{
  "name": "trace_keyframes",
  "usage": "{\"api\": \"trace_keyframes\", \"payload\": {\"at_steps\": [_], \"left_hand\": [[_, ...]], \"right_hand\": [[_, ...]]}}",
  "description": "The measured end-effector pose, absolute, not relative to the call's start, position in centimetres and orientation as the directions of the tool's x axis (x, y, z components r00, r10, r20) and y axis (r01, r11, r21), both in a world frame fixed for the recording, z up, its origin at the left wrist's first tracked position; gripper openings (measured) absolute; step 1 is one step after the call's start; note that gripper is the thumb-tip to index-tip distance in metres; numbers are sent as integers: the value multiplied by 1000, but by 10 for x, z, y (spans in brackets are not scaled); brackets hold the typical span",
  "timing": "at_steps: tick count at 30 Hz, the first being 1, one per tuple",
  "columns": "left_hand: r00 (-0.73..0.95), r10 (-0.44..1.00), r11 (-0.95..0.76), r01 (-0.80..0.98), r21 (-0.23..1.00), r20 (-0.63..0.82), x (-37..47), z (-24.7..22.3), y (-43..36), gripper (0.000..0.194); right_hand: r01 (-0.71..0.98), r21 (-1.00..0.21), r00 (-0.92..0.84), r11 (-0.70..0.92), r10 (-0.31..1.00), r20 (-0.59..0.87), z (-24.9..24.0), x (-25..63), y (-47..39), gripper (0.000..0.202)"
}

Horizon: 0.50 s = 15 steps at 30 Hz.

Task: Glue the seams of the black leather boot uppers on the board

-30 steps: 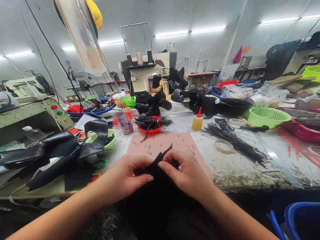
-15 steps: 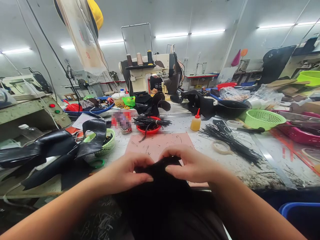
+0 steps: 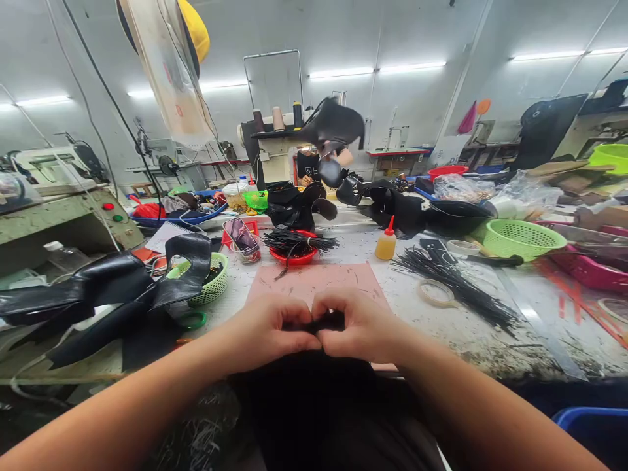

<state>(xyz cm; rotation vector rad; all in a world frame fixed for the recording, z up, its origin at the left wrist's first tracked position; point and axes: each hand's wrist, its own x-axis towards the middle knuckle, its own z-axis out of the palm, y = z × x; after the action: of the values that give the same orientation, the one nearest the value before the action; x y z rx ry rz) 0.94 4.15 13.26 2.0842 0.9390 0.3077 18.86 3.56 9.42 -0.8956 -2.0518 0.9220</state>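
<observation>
Both hands meet above the near edge of the pink board [image 3: 314, 278], fingertips and thumbs close together. My left hand [image 3: 267, 330] is closed, pinching a black piece of soft material [image 3: 332, 322] between thumb and curled fingers. On its other side my right hand [image 3: 366, 327] grips the same piece in a matching pinch. The material shows in the gap between the hands and seems to hang below them, where it merges with dark clothing. Most of its shape is hidden. Beyond the board, a red basket [image 3: 294, 260] carries a bundle of thin black strips [image 3: 301, 241].
To the left lie black leather pieces [image 3: 112, 281] beside a green basket [image 3: 216, 288]. A yellow glue bottle [image 3: 385, 246], black strips [image 3: 461, 288], tape roll [image 3: 436, 293] and metal ruler [image 3: 534, 320] are at right. Across the table, a co-worker's arm [image 3: 343, 157] is near raised black leather [image 3: 336, 123].
My hands have drawn together until their fingertips nearly touch, bunching the black material between them. Across the table, a black leather piece has been lifted in front of the sewing machine.
</observation>
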Motion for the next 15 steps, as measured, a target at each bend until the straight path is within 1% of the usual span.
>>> {"api": "trace_keyframes", "payload": {"at_steps": [2,4,8,11,13,15], "left_hand": [[679,722,-345,518,783,-130,9,131,43,17],[668,727,-332,542,772,-157,8,130,45,16],[698,702,-451,590,670,-141,10,133,45,19],[706,704,-526,589,613,-74,15,138,38,21],[713,700,-556,566,609,-23,14,142,31,18],[703,711,-550,530,645,29,4,139,25,15]], "right_hand": [[299,-817,-542,493,792,280,95,194,37,19],[318,-819,-570,477,787,237,98,199,40,18],[304,-828,-569,471,787,239,101,200,39,12],[299,-802,-498,518,801,332,104,196,28,13],[332,-728,-444,600,780,441,108,193,19,12],[363,-622,-452,694,715,533,113,191,11,8]]}}
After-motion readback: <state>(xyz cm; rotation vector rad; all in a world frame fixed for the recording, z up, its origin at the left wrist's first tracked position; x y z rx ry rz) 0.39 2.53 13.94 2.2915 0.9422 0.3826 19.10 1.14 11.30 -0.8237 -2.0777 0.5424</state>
